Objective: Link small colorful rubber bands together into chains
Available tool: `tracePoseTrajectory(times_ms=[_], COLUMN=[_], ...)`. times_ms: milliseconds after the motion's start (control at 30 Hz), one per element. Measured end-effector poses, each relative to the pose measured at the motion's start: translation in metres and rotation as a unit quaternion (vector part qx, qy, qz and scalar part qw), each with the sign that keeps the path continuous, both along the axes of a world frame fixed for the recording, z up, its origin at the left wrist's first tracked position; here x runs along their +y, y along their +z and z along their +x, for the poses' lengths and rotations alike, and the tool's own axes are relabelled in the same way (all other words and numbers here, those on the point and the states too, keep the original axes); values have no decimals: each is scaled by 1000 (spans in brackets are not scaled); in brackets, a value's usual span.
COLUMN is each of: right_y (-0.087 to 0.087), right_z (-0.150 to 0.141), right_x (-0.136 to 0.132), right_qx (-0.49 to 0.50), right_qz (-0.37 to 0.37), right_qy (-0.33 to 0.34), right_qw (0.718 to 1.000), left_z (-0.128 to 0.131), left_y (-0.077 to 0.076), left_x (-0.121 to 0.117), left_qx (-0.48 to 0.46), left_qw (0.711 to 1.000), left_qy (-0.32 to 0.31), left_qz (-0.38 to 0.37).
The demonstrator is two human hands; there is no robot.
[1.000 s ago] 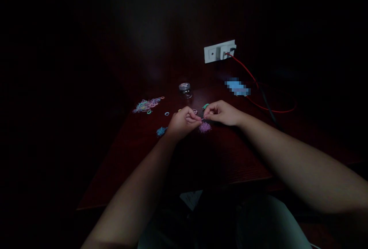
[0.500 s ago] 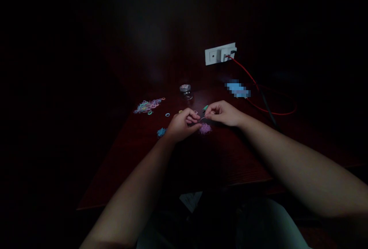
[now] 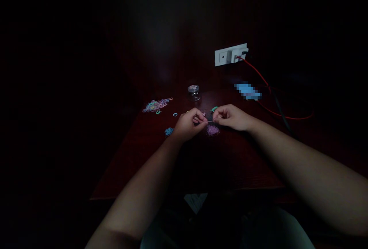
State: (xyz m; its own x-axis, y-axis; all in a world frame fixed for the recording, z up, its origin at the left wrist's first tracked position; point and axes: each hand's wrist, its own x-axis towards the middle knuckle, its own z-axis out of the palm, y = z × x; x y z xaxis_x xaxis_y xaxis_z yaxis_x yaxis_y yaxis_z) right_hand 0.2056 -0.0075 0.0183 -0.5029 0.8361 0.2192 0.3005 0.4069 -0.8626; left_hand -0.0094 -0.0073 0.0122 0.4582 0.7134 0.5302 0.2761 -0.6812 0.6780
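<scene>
Between my hands a thin, pale rubber band [image 3: 210,121] is stretched nearly straight. My left hand [image 3: 190,124] pinches one end of it between thumb and finger. The other end is in the pinch of my right hand [image 3: 231,116]. Just below the fingertips lies a small heap of purple rubber bands [image 3: 213,130]. A blue heap [image 3: 169,131] sits left of my left wrist. Green bands [image 3: 214,109] show behind my right fingertips, and a pink band [image 3: 203,114] behind the left ones, partly hidden.
On the dark red table [image 3: 129,157], a mixed heap of coloured bands [image 3: 156,105] lies at the back left, with a single blue band [image 3: 175,114] nearby. A clear lidded jar [image 3: 194,93] stands behind. Right are a blurred blue object [image 3: 247,91], a red cable [image 3: 258,73] and a wall socket [image 3: 223,57].
My left thumb and finger have closed on the band, which has gone from slack and curved to straight. The whole view has shifted, so everything sits slightly further right.
</scene>
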Motion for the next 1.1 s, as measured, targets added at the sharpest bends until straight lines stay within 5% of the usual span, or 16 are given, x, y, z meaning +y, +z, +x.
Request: tracePoseTrajectory(times_ms=[633, 1100], right_y=[-3, 3], right_z=[-6, -3], right_x=[0, -2], right_qx=[-47, -10], right_qz=[14, 11], right_qy=[51, 0], right_qw=[997, 1000], left_z=[3, -1], left_y=[6, -1], left_x=[-6, -1], left_qx=[18, 9], left_qw=[1000, 1000], left_qy=[-2, 0], left_qz=[20, 4])
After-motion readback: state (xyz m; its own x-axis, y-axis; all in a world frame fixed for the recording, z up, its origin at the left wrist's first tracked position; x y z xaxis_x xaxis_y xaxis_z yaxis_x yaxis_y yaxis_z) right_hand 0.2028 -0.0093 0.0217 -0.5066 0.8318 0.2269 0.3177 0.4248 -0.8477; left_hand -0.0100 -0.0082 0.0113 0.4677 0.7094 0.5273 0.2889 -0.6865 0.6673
